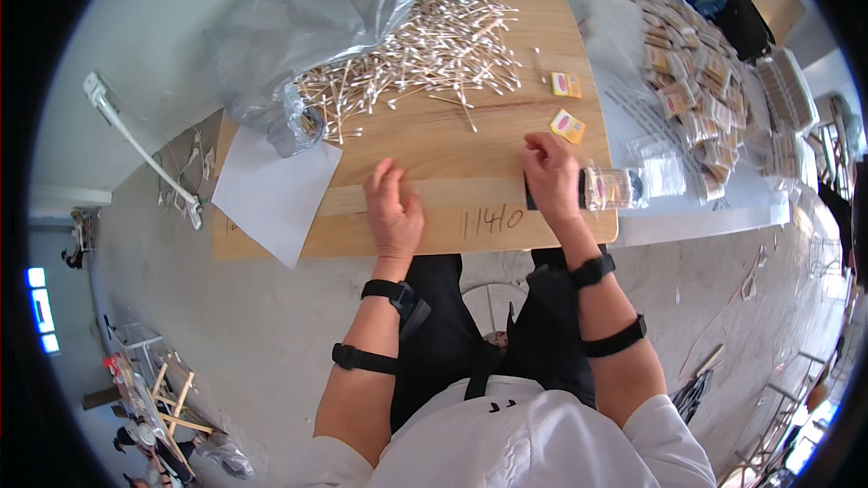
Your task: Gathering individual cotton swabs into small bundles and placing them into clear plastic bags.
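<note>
My left hand [394,215] hovers over the near part of the wooden table [434,163], fingers loosely bent and apart, with nothing visible in it. To its right, my right hand [553,183] has its fingers curled in; whatever they may hold is hidden. Just beyond those fingers lies a small yellow printed card [567,126], and a second yellow card [566,84] is farther off. Beside the right wrist sits a clear bag of cotton swabs [608,188], on or against a dark flat object [531,192] partly covered by the hand. Loose cotton swabs [434,50] spread across the far side.
A grey plastic bag [316,18] lies open at the swab pile. White paper [276,194] overhangs the table's left front edge. Many filled swab packets [701,99] are heaped on a plastic-covered surface at right. A white lamp-like bar [140,140] stands at left.
</note>
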A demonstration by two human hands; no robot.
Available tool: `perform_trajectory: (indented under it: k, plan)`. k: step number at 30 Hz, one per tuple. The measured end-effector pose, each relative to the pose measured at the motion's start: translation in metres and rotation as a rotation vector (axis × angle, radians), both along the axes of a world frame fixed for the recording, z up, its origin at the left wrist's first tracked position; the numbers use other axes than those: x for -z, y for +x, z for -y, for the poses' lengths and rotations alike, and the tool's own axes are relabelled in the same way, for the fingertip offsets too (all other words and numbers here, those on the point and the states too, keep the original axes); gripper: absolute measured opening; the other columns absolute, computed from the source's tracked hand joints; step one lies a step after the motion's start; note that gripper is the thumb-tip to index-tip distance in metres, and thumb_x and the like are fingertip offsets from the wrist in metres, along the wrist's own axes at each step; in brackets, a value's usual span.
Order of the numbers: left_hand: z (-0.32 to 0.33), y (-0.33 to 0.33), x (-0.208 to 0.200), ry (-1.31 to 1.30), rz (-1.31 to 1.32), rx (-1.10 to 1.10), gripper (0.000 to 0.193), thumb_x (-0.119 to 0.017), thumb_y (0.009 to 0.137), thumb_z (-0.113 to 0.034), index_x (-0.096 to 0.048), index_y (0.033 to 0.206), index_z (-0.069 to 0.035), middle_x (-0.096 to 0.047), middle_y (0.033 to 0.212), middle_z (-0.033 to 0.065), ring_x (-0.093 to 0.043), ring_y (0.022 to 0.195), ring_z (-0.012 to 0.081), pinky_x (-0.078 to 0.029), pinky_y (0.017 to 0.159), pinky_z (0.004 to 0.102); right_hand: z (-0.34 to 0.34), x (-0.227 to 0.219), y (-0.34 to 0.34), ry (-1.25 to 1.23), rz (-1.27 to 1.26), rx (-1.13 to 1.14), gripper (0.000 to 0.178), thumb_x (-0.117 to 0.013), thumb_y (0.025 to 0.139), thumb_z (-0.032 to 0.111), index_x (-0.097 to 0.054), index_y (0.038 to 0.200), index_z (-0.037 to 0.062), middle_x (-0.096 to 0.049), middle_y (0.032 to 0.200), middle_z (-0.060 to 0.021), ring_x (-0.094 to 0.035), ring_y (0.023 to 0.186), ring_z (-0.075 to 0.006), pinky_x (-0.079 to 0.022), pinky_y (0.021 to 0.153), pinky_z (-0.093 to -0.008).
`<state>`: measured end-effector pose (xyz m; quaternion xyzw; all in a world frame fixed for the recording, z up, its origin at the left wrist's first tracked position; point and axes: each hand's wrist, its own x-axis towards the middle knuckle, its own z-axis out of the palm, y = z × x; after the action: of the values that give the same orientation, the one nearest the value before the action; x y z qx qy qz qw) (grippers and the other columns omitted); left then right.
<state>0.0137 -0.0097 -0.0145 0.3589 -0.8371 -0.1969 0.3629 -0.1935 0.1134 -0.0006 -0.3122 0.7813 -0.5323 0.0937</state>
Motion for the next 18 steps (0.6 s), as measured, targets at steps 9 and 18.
perform_trajectory:
  k: [9, 18]
  plan:
    - [-0.003, -0.002, -0.014, 0.057, 0.170, 0.047, 0.045, -0.069, 0.071, -0.014, -0.057, 0.113, -0.002, -0.054, 0.127, 0.0115, -0.046, 0.118, 0.0331, -0.037, 0.099, 0.0460, 0.112, 0.001, 0.002, 0.179, -0.431, -0.007, 0.026, -0.073, 0.073, 0.021, -0.064, 0.094, 0.0078, -0.059, 0.096, -0.0117, -0.057, 0.095, -0.0331, -0.048, 0.081, -0.0430]
    - [-0.004, -0.001, -0.017, 0.036, 0.166, 0.074, 0.045, -0.064, 0.075, -0.012, -0.055, 0.118, -0.003, -0.055, 0.127, 0.0122, -0.049, 0.116, 0.0337, -0.037, 0.098, 0.0452, 0.071, 0.008, 0.024, 0.207, -0.318, -0.173, 0.010, -0.069, 0.077, 0.017, -0.065, 0.084, 0.0113, -0.059, 0.084, -0.0089, -0.061, 0.082, -0.0310, -0.049, 0.069, -0.0419]
